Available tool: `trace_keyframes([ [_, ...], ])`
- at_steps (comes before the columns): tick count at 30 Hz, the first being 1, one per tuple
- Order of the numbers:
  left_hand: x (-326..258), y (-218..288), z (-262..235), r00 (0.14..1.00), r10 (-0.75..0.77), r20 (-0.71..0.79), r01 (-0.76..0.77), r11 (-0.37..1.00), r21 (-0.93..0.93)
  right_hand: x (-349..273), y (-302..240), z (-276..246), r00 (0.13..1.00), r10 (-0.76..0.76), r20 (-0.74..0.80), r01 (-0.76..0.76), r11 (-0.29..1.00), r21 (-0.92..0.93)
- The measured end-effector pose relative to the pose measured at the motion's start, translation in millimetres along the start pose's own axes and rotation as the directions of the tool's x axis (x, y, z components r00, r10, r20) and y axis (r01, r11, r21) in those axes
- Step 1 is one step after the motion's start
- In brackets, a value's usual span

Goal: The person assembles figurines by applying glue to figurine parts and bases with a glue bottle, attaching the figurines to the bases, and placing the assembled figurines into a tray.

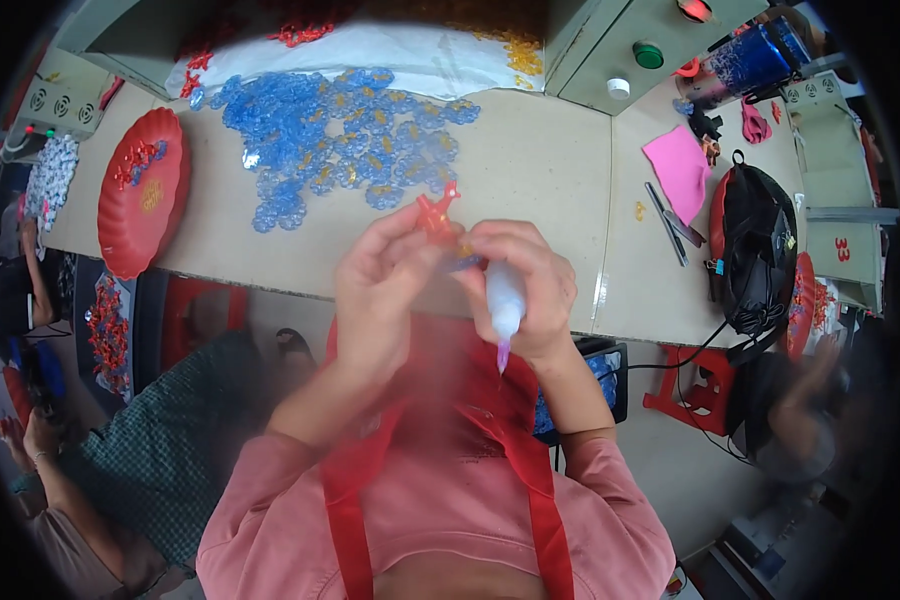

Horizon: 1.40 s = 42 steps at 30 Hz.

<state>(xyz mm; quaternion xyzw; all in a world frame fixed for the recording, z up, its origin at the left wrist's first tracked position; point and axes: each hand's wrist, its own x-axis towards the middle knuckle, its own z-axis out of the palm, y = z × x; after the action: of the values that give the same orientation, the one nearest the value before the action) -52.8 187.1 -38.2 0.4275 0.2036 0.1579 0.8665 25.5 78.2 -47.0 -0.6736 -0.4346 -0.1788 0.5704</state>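
Over the near edge of the table, my left hand (382, 275) pinches a small red plastic piece (437, 217) with short prongs pointing up. Close beside it, my right hand (538, 285) is closed around a whitish squeeze bottle (506, 298) whose purple nozzle points down toward me. The fingertips of that same hand meet a small blue piece with a yellow centre (462, 262), just under the red piece; whether the two touch is blurred. Farther back on the table lie many clear blue flower-shaped pieces (300, 140), several with yellow middles.
A red scalloped plate (115, 230) holds small pieces at left. Behind stands a grey-green cabinet (620, 45) over white cloth (390, 55). At right are a pink cloth (678, 170), tweezers (667, 225), a black bag (760, 245) and a blue tumbler (750, 65). People sit on both sides.
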Motion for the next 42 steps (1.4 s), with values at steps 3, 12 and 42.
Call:
trace_keyframes([
  [3, 9.8, -2.0, 0.3, 0.997, -0.073, -0.036, 0.071, 0.995, -0.066, 1.2, 6.0, 3.4, 0.998, 0.062, 0.0, -0.062, 0.998, 0.006],
  [12, 14.1, -4.5, 4.0, 0.994, -0.103, -0.023, 0.101, 0.992, -0.074, -21.9, 14.4, 16.0, 0.956, 0.274, -0.105, -0.25, 0.948, 0.195],
  [42, 5.3, -1.8, 0.8, 0.998, -0.052, 0.024, 0.052, 0.998, -0.025, -24.4, 12.7, 5.0, 0.987, 0.156, 0.031, -0.159, 0.971, 0.176],
])
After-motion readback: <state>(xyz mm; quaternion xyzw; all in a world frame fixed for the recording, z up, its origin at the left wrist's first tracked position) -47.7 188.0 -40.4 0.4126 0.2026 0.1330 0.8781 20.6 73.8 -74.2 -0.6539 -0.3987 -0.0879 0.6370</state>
